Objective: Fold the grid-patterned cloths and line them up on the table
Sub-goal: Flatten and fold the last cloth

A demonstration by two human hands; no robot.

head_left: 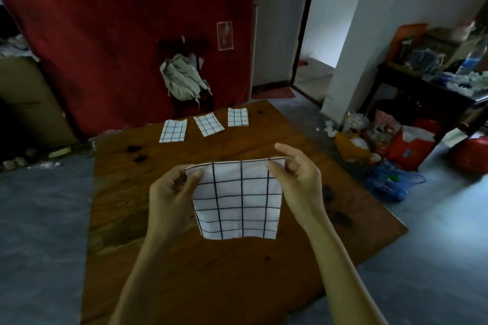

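Cloth (239,200) hangs from both hands, top edge level | left hand (171,192), right hand (297,179) fingers pinch its corners | folded row (204,124) beyond.

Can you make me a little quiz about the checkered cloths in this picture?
1. How many folded cloths lie at the far end of the table?
2. True or false: the left hand and right hand both pinch the top edge of the held cloth.
3. Which folded cloth sits crooked: left cloth, middle cloth or right cloth?

Key: 1. Three. 2. True. 3. The middle cloth.
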